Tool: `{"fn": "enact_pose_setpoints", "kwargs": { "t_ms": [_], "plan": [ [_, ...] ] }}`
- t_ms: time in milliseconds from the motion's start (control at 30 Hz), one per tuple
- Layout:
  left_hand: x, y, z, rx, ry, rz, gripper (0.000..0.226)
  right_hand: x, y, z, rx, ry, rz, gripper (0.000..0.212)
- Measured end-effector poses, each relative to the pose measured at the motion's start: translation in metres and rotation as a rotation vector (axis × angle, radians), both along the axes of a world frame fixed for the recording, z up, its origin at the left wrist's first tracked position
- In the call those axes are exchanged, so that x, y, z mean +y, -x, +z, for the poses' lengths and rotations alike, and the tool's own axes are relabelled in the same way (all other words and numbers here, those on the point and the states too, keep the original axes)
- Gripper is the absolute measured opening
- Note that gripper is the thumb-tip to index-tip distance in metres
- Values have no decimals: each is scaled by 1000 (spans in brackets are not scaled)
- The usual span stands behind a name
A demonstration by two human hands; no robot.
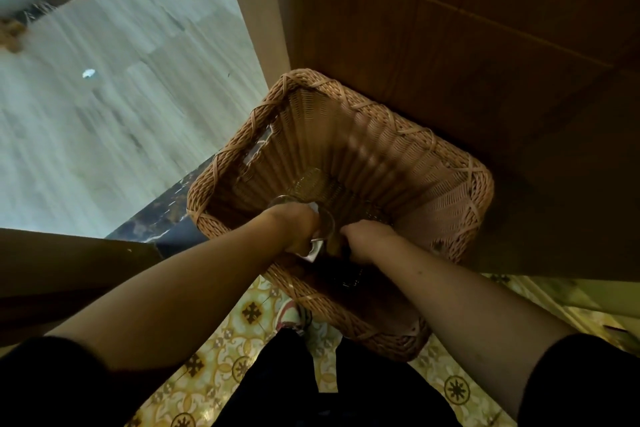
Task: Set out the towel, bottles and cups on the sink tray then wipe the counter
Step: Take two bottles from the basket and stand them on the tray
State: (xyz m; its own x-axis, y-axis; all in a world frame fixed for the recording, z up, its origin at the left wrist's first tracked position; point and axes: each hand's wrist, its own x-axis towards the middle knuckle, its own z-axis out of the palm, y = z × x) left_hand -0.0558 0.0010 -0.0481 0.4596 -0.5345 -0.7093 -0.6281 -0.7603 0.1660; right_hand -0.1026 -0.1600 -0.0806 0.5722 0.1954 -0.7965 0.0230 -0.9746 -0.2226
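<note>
Early stage: the left hand (299, 229) is gripping a clear glass cup (320, 222) inside the wicker basket (446, 191), the right hand (363, 241) is reaching in, grip unclear; setting-out and wiping are pending.

One head-worn view only, looking steeply down from close above at a wicker basket (446, 163), both forearms reaching away from the lens; patterned floor (221, 357) lies below, strongly wide-angle.
</note>
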Motion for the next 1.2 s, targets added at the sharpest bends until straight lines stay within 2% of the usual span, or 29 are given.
{"fn": "enact_pose_setpoints", "kwargs": {
  "t_ms": [200, 267, 400, 667, 1000, 1200],
  "plan": [
    [5, 9, 47, -32, 77, 30, 33, -15, 4, 59, -93, -81, 70, 27],
    [8, 15, 63, -57, 62, 57, 33, -19, 3, 78, -131, -93, 117, 19],
    [20, 29, 97, -126, 57, 183, 34, -22, -2, 117, -215, -135, 200, 21],
    [58, 70, 170, -396, 217, 439, 21, -3, -5, 199, -444, -231, 382, 21],
    [145, 140, 268, -626, 435, 813, 29, 85, 2, 303, -763, -401, 540, 19],
    [224, 226, 312, -794, 409, 1008, 27, 186, 44, 347, -829, -513, 664, 25]
  ]
}}
